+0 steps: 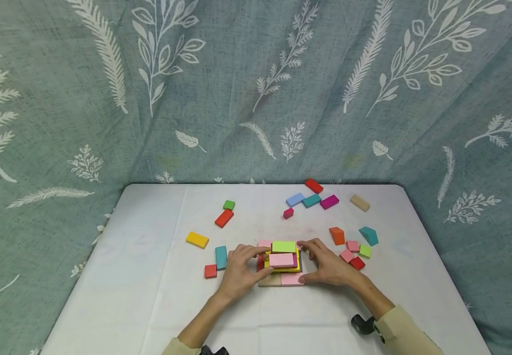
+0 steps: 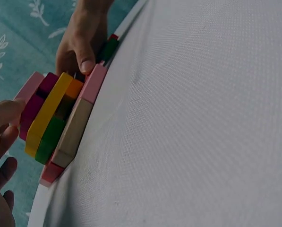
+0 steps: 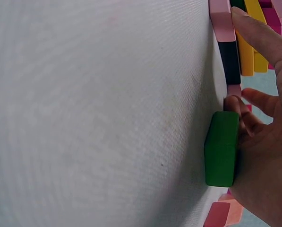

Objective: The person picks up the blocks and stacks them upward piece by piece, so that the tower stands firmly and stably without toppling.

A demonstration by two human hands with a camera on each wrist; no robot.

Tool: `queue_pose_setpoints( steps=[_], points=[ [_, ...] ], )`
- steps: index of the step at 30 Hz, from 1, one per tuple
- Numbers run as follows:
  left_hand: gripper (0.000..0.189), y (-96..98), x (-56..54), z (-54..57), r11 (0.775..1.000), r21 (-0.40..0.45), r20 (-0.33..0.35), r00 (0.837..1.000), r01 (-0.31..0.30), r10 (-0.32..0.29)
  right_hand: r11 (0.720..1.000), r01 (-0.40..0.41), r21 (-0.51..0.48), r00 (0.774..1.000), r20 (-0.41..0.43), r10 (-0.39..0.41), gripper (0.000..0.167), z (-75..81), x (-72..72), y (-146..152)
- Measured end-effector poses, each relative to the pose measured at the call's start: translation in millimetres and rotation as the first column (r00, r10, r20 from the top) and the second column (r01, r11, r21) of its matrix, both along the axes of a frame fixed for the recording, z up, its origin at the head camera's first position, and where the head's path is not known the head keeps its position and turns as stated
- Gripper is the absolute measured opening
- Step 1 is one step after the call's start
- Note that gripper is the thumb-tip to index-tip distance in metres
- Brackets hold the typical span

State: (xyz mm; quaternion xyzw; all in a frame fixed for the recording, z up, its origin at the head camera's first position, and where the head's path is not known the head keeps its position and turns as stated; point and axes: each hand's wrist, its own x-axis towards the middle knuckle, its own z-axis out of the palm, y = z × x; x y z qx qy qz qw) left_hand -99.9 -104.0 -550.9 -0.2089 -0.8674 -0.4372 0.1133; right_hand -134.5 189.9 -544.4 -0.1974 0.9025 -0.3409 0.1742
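A low layered stack of coloured blocks [image 1: 282, 269] stands on the white table in front of me. Its bottom layer has a plain wooden block [image 1: 269, 280] beside a pink block [image 1: 292, 279] along the near side; yellow and magenta pieces lie above. On top are a lime green block [image 1: 284, 246] and, nearer me, a pink block [image 1: 281, 260]. My left hand [image 1: 241, 266] pinches that upper pink block at its left end, thumb in front, index finger behind. With thumb and fingertips at the near and far right corners, my right hand [image 1: 330, 264] holds the stack's base.
Left of the stack lie teal [image 1: 221, 257], red [image 1: 210, 271] and yellow [image 1: 197, 240] blocks. Several blocks, including a wooden one [image 1: 360, 202], are scattered at the back. Beside my right hand are pink and red [image 1: 357, 263] pieces. A green block [image 3: 221, 149] sits by my right palm.
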Motion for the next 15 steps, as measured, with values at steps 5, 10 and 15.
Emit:
queue_pose_setpoints(
  steps=[5, 10, 15],
  points=[
    [0.043, 1.1, -1.9, -0.6, 1.0, -0.002, -0.002, 1.0, -0.015, 0.015, 1.0, 0.001, -0.004, 1.0, 0.006, -0.001, 0.097, -0.7, -0.2, -0.1],
    [0.038, 3.2, -3.7, 0.7, 1.0, -0.013, 0.009, 1.0, -0.013, 0.013, 1.0, -0.001, -0.005, 1.0, 0.001, 0.001, 0.097, -1.4, 0.0, 0.1],
    [0.037, 4.9, -4.5, 2.1, 1.0, -0.017, 0.006, 1.0, -0.008, 0.008, 1.0, -0.006, -0.011, 1.0, -0.001, 0.006, 0.097, -1.2, -0.3, 0.3]
  ],
)
